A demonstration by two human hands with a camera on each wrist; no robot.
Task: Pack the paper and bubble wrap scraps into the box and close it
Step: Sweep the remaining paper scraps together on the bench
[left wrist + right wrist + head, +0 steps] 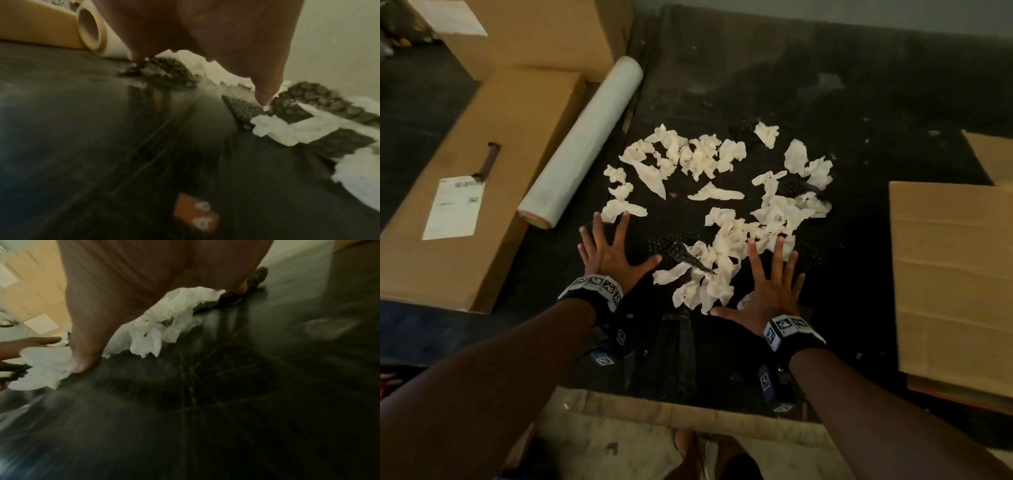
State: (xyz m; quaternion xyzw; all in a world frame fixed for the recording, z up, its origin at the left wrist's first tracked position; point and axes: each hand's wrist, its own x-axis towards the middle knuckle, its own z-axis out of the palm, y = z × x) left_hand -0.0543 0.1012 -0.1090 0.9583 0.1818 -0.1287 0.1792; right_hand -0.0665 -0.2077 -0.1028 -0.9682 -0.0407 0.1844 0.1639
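Several crumpled white paper scraps (pixel 702 157) lie scattered in a loose ring on a black mat (pixel 825 102), mixed with dark bubble wrap pieces (pixel 674 248). My left hand (pixel 613 248) lies flat with fingers spread at the ring's near-left edge, its fingertips touching a paper scrap (pixel 619 209). My right hand (pixel 770 284) is flat and spread at the near-right edge, fingers over the paper scraps (pixel 156 331). In the left wrist view bubble wrap (pixel 164 71) and paper (pixel 287 129) sit just past my thumb. Neither hand holds anything.
A white roll (pixel 582 144) leans on a long brown carton (pixel 472 192) at the left, with a larger box (pixel 544 31) behind. A flat cardboard box (pixel 955 284) lies at the right. An orange label (pixel 195 216) sits on the mat near me.
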